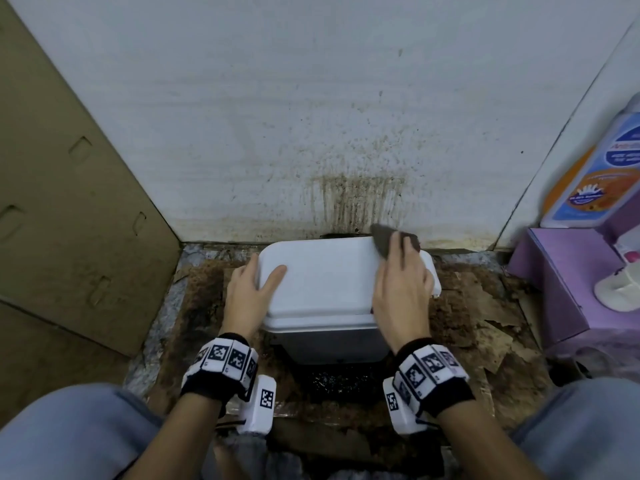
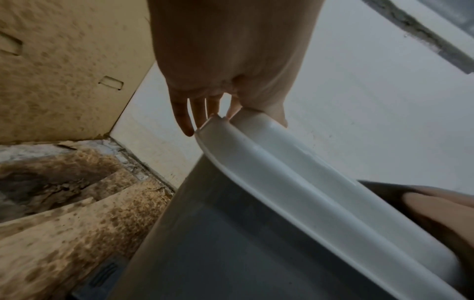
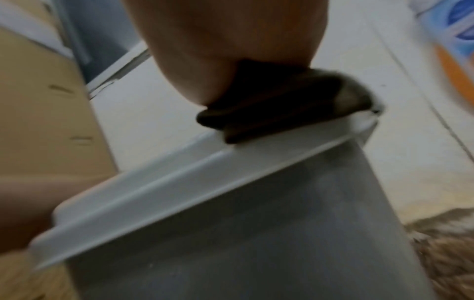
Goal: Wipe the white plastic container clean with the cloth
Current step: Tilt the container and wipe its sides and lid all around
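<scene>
— Where are we keeping the white plastic container (image 1: pixel 322 282) right now?

— We are keeping it on the stained cardboard floor (image 1: pixel 460 306), with its far edge close to the splattered white wall (image 1: pixel 311 116). Its white lid (image 1: pixel 311 271) is sitting closed on top, so we are not seeing anything inside; the grey side below the lid is not giving the contents away either.

— What is our left hand (image 1: pixel 249 292) doing?

— We are bracing the container's left edge with it. The thumb is lying across the lid top and, in the left wrist view, the fingers (image 2: pixel 197 109) are reaching down past the lid rim, nearly straight and a little spread, not curled round anything.

— And our right hand (image 1: pixel 401 289)?

— We are pressing the dark cloth (image 1: pixel 388 240) onto the container's far right corner. The fingers are lying extended over the cloth, flat against the lid. In the right wrist view the cloth (image 3: pixel 269 105) is bunching in folds between the palm and the lid edge.

— Anything else near the container?

— To its right we are seeing a purple box (image 1: pixel 561 278) with a white object lying on it, and an orange and blue bottle (image 1: pixel 595 174) standing behind that. To its left, a brown cardboard panel (image 1: pixel 69 185) is leaning upright.
</scene>
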Demonstrator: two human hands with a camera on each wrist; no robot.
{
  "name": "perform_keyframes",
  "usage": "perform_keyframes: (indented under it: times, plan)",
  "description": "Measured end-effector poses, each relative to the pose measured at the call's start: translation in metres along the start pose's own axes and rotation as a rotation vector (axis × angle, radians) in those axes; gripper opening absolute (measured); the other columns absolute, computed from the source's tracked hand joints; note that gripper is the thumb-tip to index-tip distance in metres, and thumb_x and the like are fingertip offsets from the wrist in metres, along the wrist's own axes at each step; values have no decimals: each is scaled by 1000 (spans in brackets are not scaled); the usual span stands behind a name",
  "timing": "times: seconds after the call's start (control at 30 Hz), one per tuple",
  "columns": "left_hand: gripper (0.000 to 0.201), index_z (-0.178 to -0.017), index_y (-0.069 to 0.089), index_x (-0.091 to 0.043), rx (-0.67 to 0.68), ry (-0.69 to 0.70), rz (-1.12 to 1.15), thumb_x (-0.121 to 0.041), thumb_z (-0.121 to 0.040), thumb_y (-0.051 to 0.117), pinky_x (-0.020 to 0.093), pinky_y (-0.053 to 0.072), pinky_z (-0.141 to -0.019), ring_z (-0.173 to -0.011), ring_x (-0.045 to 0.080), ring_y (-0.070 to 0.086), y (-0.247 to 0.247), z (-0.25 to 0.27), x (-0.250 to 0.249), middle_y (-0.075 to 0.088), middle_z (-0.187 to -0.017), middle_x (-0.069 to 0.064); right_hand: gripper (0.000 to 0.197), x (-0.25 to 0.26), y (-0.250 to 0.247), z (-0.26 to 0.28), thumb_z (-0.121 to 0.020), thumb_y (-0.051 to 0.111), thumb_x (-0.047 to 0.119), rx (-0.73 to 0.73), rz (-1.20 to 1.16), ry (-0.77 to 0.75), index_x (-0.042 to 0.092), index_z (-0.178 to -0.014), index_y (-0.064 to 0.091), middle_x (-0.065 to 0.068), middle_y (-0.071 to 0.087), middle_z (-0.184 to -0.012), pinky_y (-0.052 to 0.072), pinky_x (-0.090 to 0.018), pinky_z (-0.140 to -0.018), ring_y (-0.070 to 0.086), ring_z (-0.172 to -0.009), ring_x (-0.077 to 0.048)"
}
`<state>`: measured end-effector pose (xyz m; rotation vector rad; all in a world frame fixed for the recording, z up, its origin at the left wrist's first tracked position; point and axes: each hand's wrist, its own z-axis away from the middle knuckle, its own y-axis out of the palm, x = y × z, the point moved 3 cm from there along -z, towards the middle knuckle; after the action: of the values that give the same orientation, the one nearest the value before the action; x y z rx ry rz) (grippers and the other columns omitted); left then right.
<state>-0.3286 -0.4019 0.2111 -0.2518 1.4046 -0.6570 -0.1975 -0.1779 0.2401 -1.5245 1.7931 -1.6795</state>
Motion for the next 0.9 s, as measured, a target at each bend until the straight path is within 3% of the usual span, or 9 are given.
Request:
perform_keyframes:
  times: [0.07,0.17,0.37,0.47,0.6,0.7,0.9]
  plan:
    - [83,-165,20,-23,-24,18,-36,-63,-99,50,50,28,-123,-153,26,26,2,2,0,24,-167,2,52,15,14,7,-106,34,25,94,190,-45,5,-154,32,-22,26,-162,31,-50,-112,31,-148,-35]
    - [77,-166,5,-23,-19,37,11,-57,-105,37,49,20,-126,-158,23,16,8,8,0,10,-173,1,57,38,25,14,-106,25,33,121,243,-55,2,-154,33,-23,27,-162,30,-50,-115,29,-149,-36]
    - [57,-163,22,-22,-52,112,-52,-44,-111,28,48,17,-127,-156,21,19,11,6,7,24,-169,0,67,86,47,24,-103,14,39,239,130,-218,-1,-156,26,-26,19,-163,11,-49,-126,18,-153,-37]
    - [53,-161,29,-20,-85,123,-54,-39,-112,30,46,19,-127,-154,22,23,10,5,9,30,-166,2,67,96,55,25,-101,13,38,303,104,-321,1,-156,25,-24,19,-164,15,-47,-126,18,-153,-35]
    - [52,-159,32,-23,-125,136,-42,-43,-111,32,51,24,-125,-152,24,28,10,3,11,33,-165,4,61,79,47,23,-104,20,37,279,164,-397,5,-155,31,-20,30,-162,29,-46,-119,32,-149,-33]
    - [55,-160,30,-24,-114,126,-99,-46,-110,32,53,22,-125,-154,24,26,8,1,10,31,-166,3,59,51,38,16,-106,24,38,234,193,-358,8,-155,32,-17,31,-162,27,-47,-121,31,-149,-31]
    - [55,-160,32,-27,-89,107,-111,-49,-109,31,52,22,-125,-154,23,25,6,3,8,32,-165,2,61,-12,9,0,-104,21,40,123,239,-126,11,-156,31,-14,28,-164,16,-45,-125,25,-152,-28]
